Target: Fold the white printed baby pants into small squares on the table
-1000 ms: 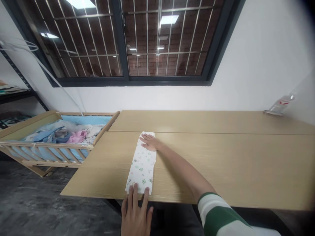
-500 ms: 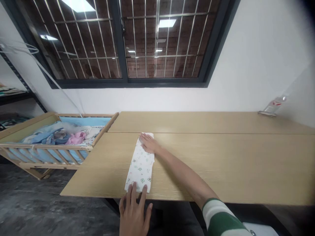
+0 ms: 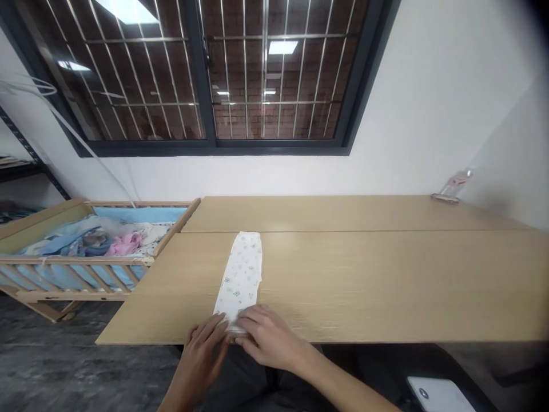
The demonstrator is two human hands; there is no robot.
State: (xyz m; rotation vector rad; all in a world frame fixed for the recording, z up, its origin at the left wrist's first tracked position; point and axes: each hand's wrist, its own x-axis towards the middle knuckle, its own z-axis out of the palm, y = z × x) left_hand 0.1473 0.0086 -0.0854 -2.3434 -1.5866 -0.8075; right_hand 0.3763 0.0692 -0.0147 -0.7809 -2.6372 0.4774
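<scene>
A long, narrow folded white cloth with small green prints [image 3: 241, 270] lies lengthwise on the light wooden table [image 3: 364, 274], reaching from the table's middle seam to its near edge. Both my hands are at the cloth's near end. My left hand [image 3: 205, 349] has its fingertips pinched on the left corner. My right hand [image 3: 266, 337] has its fingers curled over the right corner. The near end of the cloth is partly hidden under my fingers.
A wooden crib [image 3: 86, 252] with blue, pink and white clothes stands against the table's left side. A clear plastic bottle [image 3: 454, 184] lies at the far right by the wall. A white device [image 3: 437, 395] sits low at the right. A barred window fills the wall above.
My right hand has come back from the cloth's far end to its near end. My left hand has shifted from flat on the cloth to gripping its near corner. The view has turned slightly right.
</scene>
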